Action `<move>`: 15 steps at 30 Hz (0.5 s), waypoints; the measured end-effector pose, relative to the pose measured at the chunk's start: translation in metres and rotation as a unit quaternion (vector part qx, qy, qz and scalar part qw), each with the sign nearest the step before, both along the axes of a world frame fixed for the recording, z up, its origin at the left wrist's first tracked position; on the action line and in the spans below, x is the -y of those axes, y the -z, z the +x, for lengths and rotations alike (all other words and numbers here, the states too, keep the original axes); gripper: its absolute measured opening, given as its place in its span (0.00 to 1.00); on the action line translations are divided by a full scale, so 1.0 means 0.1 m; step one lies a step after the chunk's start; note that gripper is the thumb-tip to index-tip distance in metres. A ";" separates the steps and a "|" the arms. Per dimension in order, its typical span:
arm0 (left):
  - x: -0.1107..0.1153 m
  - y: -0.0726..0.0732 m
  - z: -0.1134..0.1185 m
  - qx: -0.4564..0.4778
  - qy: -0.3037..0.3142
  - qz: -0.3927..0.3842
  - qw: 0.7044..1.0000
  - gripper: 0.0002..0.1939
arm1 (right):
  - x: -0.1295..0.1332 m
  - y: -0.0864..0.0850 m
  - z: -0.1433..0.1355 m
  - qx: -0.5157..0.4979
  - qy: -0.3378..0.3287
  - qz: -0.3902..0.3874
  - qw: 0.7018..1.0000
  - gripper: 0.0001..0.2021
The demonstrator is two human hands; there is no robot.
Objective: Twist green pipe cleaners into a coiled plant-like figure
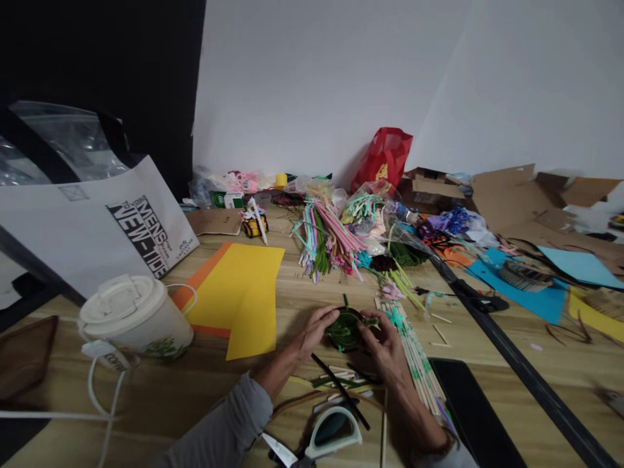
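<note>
Both my hands hold a round dark green coiled piece just above the wooden table. My left hand grips its left edge, fingers closed on it. On the right side my right hand pinches the same piece, where a lighter green bit sticks out by the fingers. A short green stem rises from its top. Below the hands lie thin sticks and pipe cleaners, and a dark rod crosses them. Scissors with a pale handle lie nearest to me, between my forearms.
Yellow paper and a lidded white cup are at left, by a white bag. Pipe cleaner bundles and a red bag stand behind. A black phone-like slab and wooden sticks lie right.
</note>
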State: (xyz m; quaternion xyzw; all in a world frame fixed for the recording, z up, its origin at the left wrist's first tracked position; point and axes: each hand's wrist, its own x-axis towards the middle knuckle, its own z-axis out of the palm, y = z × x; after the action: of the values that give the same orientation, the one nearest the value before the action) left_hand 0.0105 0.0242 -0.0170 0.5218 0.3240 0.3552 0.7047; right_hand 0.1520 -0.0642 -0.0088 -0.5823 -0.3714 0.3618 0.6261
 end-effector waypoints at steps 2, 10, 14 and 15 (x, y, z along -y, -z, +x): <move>0.00 0.01 0.00 -0.017 0.004 0.005 1.000 0.17 | 0.00 0.00 0.01 -0.001 0.003 0.001 1.000 0.18; -0.05 -0.01 -0.03 -0.002 0.083 0.011 0.996 0.19 | -0.03 0.04 0.01 -0.025 0.011 0.018 0.999 0.17; -0.05 0.01 -0.02 0.016 0.076 -0.012 0.997 0.21 | -0.04 0.06 0.01 -0.023 0.005 0.015 1.000 0.17; -0.05 0.02 -0.02 0.017 0.072 -0.016 0.997 0.21 | -0.04 0.06 0.00 -0.021 0.006 0.016 1.000 0.17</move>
State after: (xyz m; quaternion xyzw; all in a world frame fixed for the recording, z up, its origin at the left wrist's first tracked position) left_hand 0.0085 0.0295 -0.0189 0.5264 0.2790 0.3078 0.7419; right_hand 0.1524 -0.0606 -0.0144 -0.5664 -0.3605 0.3644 0.6453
